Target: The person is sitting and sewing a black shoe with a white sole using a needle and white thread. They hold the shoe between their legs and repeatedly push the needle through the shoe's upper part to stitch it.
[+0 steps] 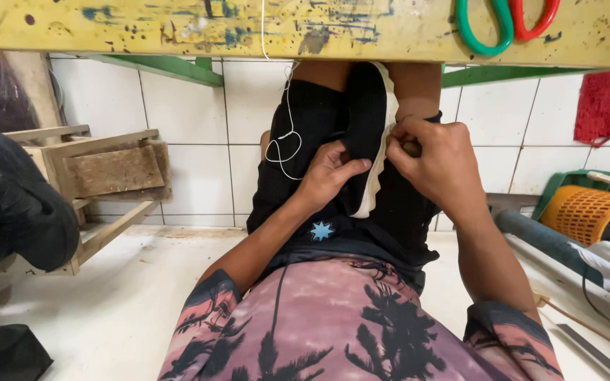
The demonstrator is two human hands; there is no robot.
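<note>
At the far left, a dark shoe point(15, 204) is seen beside a low wooden stool point(100, 169) standing on the white tiled floor point(107, 310). A thin white thread point(285, 137) hangs down from the yellow paint-stained bench edge point(178, 28) to the lap. In the middle, a black shoe upper with a white sole edge point(370, 127) is held upright on the lap, against black shorts, so that its edge faces the eyes. It is steadied by the left hand point(327, 175), whose fingers are wrapped round the black fabric from the left. The white edge is pinched by the right hand point(435, 166), thumb and fingertips pressed together on it, seemingly to keep the seam taut. Green- and red-handled scissors point(506, 21) lie on the bench above. At the far right, an orange mesh basket point(584, 212) rests near a red cloth point(608, 106).
</note>
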